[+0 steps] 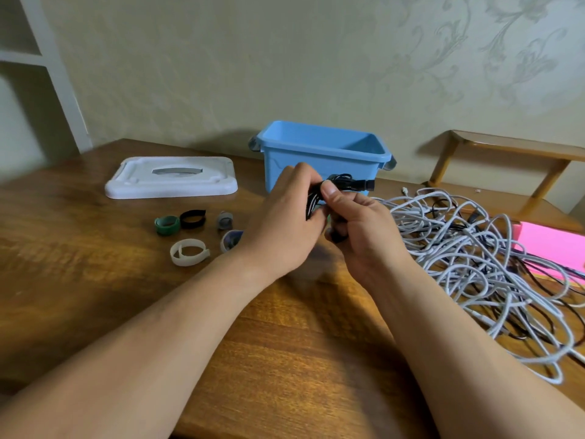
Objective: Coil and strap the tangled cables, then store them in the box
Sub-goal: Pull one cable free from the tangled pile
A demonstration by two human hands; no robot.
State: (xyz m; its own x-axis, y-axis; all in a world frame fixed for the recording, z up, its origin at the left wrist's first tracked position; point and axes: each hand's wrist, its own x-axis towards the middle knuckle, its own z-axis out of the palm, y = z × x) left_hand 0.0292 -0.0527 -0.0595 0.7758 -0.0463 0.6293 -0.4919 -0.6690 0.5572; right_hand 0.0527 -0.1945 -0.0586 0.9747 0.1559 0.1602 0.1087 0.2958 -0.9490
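Right hand (359,226) around half-hidden black cable (346,182)

Head cam, wide-angle, fwd & down over table (95,296), left hand (285,223) & right hand (364,231) close

black coiled cable (343,182) gripped in front of open blue box (316,164); white-and-black cable tangle (468,248) lay right of it; looped straps (202,254) lay left.

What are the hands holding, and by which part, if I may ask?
The left hand and right hand together grip a coiled black cable around its middle.
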